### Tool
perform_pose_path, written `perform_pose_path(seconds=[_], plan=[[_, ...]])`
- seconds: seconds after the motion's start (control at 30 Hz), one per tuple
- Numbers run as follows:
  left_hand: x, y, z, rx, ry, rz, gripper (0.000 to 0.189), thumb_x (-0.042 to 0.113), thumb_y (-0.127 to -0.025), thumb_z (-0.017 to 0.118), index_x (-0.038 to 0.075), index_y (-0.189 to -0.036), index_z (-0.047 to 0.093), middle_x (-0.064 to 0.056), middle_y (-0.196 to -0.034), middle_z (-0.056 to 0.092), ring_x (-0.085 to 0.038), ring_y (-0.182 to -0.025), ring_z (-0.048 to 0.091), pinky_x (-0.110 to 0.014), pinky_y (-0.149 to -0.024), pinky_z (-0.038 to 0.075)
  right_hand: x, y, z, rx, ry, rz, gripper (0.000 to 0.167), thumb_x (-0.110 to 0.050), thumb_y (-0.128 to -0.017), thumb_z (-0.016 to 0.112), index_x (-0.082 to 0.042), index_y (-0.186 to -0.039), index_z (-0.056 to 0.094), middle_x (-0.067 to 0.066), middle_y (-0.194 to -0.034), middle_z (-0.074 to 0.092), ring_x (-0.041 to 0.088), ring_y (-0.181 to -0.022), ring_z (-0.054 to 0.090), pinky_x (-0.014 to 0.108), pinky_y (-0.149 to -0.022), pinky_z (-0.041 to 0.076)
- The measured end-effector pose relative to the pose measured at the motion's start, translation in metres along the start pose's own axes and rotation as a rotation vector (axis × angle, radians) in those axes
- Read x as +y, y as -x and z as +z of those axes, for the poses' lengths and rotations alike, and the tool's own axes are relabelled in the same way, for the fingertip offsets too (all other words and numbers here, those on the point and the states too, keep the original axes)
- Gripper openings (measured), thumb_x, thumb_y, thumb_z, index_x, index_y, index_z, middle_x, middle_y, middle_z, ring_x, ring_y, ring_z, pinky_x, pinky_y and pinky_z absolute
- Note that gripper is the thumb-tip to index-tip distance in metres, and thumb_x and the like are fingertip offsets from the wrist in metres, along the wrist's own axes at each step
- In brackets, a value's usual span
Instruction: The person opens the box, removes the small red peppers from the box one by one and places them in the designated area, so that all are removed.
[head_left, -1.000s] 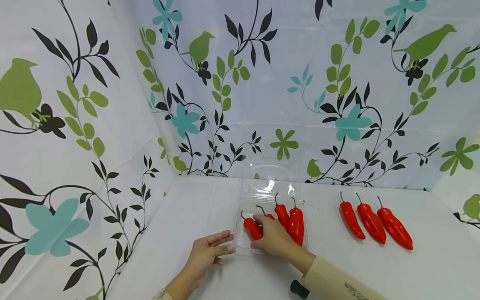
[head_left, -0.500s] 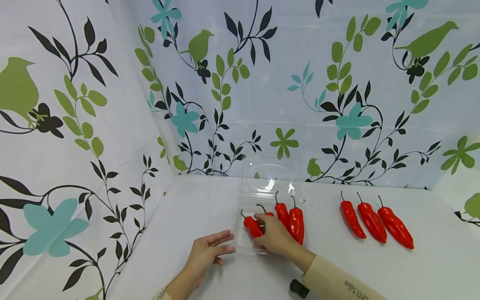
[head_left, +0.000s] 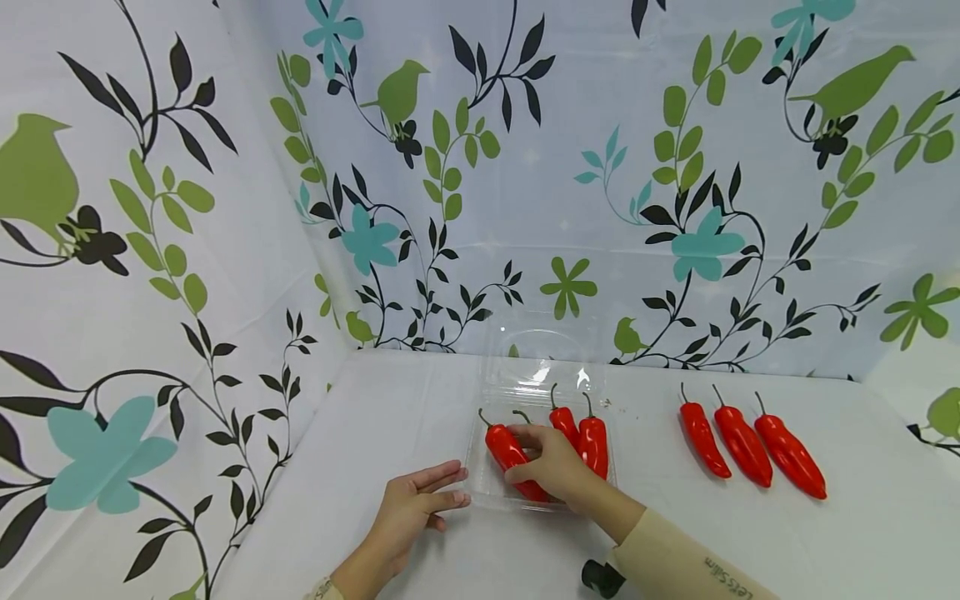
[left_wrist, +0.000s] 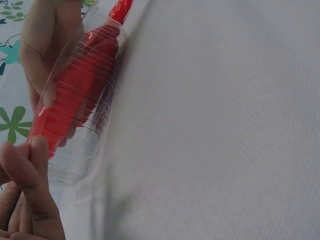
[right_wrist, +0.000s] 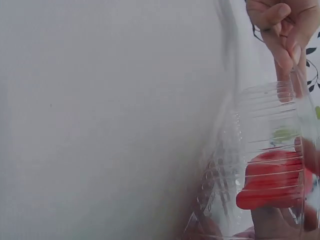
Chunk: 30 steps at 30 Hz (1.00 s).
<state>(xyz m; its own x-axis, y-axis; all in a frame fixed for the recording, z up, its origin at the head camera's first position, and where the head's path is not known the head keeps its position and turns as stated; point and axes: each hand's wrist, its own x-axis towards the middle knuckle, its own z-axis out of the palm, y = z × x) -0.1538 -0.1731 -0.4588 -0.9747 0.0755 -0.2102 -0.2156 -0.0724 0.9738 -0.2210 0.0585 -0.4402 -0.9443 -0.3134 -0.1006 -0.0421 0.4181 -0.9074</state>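
Observation:
A clear plastic clamshell container lies with its lid raised at the back, several red chili peppers inside. My right hand reaches in from the right and grips the leftmost chili pepper, its thumb across the near part. Through the ribbed wall in the left wrist view, that pepper lies slanted against my right hand. Behind my right fingers another pepper is mostly hidden; two more lie to the right. My left hand pinches the container's left rim between thumb and fingers, as the right wrist view shows.
Three more red chili peppers lie in a slanted row on the white table to the right. A patterned curtain hangs behind and at the left. A small black object is beside my right sleeve.
My right hand has shifted the leftmost pepper; more of its length now shows, reaching toward the container's near edge. The left hand has stayed at the rim.

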Motion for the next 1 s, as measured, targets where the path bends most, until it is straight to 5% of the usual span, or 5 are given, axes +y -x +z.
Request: perform_pose_path(seconds=[0.7, 1.0], plan=[[0.001, 0.001, 0.001, -0.006, 0.002, 0.008, 0.057, 0.007, -0.087, 0.077, -0.007, -0.138, 0.057, -0.019, -0.131, 0.065, -0.018, -0.091, 0.074, -0.020, -0.055, 0.049, -0.013, 0.008, -0.016, -0.037, -0.365, 0.124, 0.076, -0.011, -0.079, 0.086, -0.018, -0.147, 0.053, 0.012, -0.142, 0.054, 0.039, -0.130, 0.046, 0.048, -0.089, 0.056], [0.003, 0.002, 0.002, -0.008, 0.009, 0.008, 0.057, 0.007, -0.087, 0.077, -0.008, -0.138, 0.057, -0.020, -0.132, 0.064, -0.018, -0.091, 0.074, -0.019, -0.054, 0.049, -0.015, 0.009, -0.026, -0.085, -0.558, 0.108, 0.074, -0.003, -0.083, 0.079, -0.015, -0.149, 0.048, 0.016, -0.147, 0.048, 0.041, -0.134, 0.042, 0.047, -0.092, 0.055]])
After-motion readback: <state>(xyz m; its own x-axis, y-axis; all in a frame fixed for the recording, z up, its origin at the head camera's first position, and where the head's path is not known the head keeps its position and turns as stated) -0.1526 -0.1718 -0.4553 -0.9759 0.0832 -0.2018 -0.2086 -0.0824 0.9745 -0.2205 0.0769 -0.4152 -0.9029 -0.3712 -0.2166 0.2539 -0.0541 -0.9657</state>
